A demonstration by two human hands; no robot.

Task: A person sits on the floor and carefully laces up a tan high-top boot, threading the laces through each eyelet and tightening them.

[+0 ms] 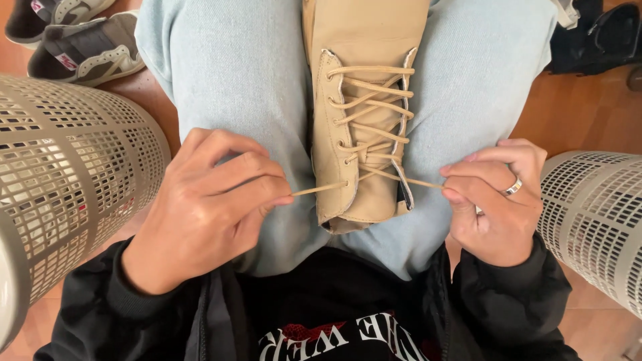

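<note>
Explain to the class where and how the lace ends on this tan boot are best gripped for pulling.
Pinch each lace end close beside the boot, as the left hand and right hand do, coming from the sides. The ends leave the top eyelets sideways, thin and taut, so fingertips pinching near the eyelets suit them best.

Boot (pixel 361 120) on lap, between two baskets (pixel 67 187) (sneakers (pixel 83 47) behind).

Perforated baskets (pixel 73 180) (pixel 595 214) flank both hands closely; only the lap (pixel 227 67) beside the boot (pixel 364 120) lies open.
</note>
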